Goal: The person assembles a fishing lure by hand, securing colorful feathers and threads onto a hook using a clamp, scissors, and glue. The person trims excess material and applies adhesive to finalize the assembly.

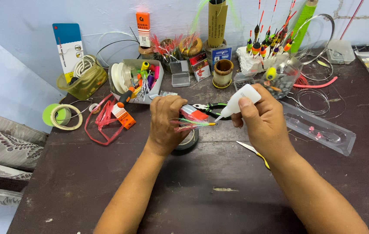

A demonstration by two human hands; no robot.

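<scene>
Two bare hands, a left hand point(163, 123) and a right hand point(264, 119), both broad and thick-fingered. Bare too along the left forearm point(128, 190) and the right forearm point(319, 195), uncovered as far up as the head view shows. Sturdy wrists, about as wide as the forearms behind them. Rounded knuckles with creased folds across the finger joints. Short-trimmed thumbnail point(244, 103) on the right hand, cut close and even. Smooth forearms; any finer detail too small to tell.

Dark wooden table point(193, 203) carries scissors point(254, 151), tape roll point(66, 117).
</scene>
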